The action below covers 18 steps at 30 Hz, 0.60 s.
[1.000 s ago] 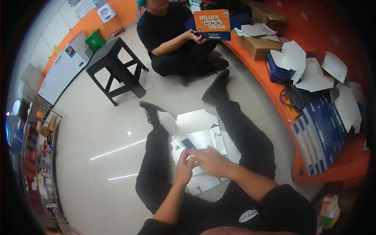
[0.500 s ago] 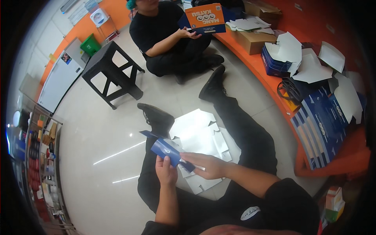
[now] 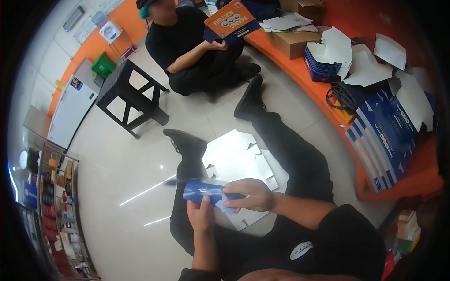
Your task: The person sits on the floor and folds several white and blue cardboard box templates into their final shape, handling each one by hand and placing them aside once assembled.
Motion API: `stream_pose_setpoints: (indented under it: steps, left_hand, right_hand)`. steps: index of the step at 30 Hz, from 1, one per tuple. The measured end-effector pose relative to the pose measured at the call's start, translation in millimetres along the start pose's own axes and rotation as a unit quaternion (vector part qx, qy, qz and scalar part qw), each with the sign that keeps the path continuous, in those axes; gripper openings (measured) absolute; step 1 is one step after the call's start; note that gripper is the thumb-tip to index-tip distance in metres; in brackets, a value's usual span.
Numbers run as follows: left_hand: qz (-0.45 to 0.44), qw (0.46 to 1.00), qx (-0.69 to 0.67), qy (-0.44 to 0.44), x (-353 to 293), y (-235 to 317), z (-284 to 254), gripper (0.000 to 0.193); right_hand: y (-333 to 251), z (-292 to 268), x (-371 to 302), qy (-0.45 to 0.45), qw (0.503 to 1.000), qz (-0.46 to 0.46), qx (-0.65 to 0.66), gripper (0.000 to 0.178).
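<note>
"Low in the middle of the frame, what does your feed show?"

"From here I see the left hand (image 3: 201,216) grasping a blue card piece (image 3: 199,191) by its lower edge, and the right hand (image 3: 253,195) clasping the same piece's right end."

"And around them?"

"Just above, at centre, I see a white carton sheet (image 3: 234,154) on the floor (image 3: 140,180); at the top, a co-worker's hand (image 3: 215,45) supports an orange-and-blue box (image 3: 231,22)."

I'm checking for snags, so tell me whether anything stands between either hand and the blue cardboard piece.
Nothing visible does: the left hand and the right hand both grip the blue cardboard piece directly. The white cardboard lies on the floor below, not between.
</note>
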<state>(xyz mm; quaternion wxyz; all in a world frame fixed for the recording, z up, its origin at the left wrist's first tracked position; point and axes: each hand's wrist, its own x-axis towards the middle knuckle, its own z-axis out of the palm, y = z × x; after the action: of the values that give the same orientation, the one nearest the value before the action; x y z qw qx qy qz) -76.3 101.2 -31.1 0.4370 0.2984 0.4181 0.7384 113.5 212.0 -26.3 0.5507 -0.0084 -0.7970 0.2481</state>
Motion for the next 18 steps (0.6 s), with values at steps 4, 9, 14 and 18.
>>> stream_pose_setpoints:
  steps: [4,9,14,18]
  left_hand:
    - [0.025,0.998,0.05,0.009,-14.7,10.7,10.9,0.034]
    - [0.081,0.994,0.049,-0.05,-22.9,13.2,21.1,0.037]
    - [0.14,0.971,0.194,0.014,-33.1,2.4,13.3,0.027]
    - [0.141,0.956,0.253,0.042,-42.9,-2.7,31.1,0.027]
  right_hand:
    - [1.0,4.4,-0.6,-0.037,0.999,0.005,0.017,0.046]
    - [-0.1,4.3,-1.9,-0.014,0.999,0.004,0.031,0.049]
    - [-2.4,-0.3,-1.7,0.009,0.999,0.004,0.038,0.049]
    - [-4.1,-1.5,-5.6,0.013,0.999,0.017,0.039,0.048]
